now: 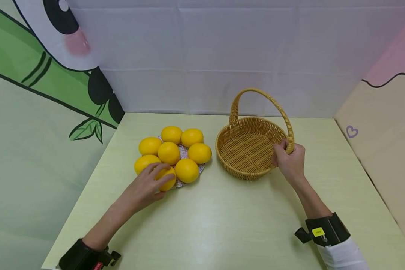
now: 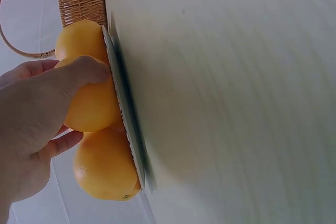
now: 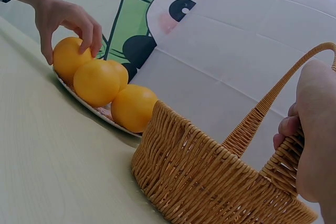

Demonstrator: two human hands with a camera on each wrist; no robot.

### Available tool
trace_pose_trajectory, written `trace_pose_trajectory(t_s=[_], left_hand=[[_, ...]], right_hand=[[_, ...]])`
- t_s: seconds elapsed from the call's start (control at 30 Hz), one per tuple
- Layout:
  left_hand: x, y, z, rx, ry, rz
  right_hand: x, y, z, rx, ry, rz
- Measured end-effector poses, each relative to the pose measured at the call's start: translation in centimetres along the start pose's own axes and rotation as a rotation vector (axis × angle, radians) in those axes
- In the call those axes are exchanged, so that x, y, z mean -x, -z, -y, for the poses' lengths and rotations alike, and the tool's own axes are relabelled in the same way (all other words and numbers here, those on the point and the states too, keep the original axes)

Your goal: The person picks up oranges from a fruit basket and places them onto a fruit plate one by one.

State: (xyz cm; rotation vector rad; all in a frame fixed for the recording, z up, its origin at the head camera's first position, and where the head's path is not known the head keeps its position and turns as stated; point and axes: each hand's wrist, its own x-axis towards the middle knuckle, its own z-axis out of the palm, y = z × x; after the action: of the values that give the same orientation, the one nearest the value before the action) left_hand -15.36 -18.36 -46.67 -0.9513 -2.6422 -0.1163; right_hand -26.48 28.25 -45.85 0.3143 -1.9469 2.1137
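Observation:
My left hand [image 1: 147, 186] curves its fingers and thumb round the near orange [image 1: 170, 185], which sits on a patterned plate [image 1: 183, 152] among several other oranges [image 1: 187, 170]. In the left wrist view the thumb lies along that orange [image 2: 92, 106], beside the plate's edge. To the right stands a round wicker basket [image 1: 248, 150] with a tall arched handle [image 1: 266, 96]. Nothing lies inside it. My right hand [image 1: 291, 161] grips the handle's right foot at the rim. The right wrist view shows the basket wall [image 3: 194, 171] and fingers wrapped round the handle.
The plate and basket stand side by side on a pale wooden table [image 1: 202, 225]. A light cloth backdrop [image 1: 206, 56] rises behind the far edge. Printed side panels [image 1: 388, 150] flank the table.

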Motion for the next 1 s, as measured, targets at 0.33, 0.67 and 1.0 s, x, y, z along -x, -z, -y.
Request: trace_pose_trajectory(t_s=[0.33,0.67,1.0], left_hand=[[-0.12,-0.23,0.06,-0.024,0.003,0.016],[-0.06,-0.64,0.13,-0.058,0.012,0.039],[-0.14,-0.55,-0.1,-0.101,0.021,0.059]], right_hand=[[0.03,0.02,-0.08,-0.004,-0.006,0.003],[0.01,0.03,-0.13,0.029,-0.009,0.002],[-0.19,0.05,-0.23,0.038,-0.002,-0.002]])
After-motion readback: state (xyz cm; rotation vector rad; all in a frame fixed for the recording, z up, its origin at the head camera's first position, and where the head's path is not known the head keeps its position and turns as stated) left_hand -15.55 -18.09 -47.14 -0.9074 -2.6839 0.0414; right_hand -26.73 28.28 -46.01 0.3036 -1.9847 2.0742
